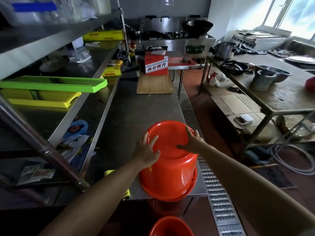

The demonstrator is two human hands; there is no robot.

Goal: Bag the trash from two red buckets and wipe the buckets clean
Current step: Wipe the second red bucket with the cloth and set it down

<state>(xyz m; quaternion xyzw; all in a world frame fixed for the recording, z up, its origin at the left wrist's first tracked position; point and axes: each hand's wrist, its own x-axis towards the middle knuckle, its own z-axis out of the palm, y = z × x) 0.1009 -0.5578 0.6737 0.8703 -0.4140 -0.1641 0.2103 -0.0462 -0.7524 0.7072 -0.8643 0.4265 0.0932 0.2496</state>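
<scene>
Red plastic bucket (pixel 168 167) upside down at the near right corner of the stainless steel worktable (pixel 136 106), its rim overhanging the near edge. Left hand (pixel 147 151) flat on the upturned base, fingers spread and straight. Right hand (pixel 193 139) spread over the base's far right edge, thumb lying across the base, fingers reaching over the rim. Second red plastic bucket (pixel 171 227) below, at the frame's bottom edge, opening up. Yellow cloth (pixel 126 193) on the table just left of the inverted bucket.
</scene>
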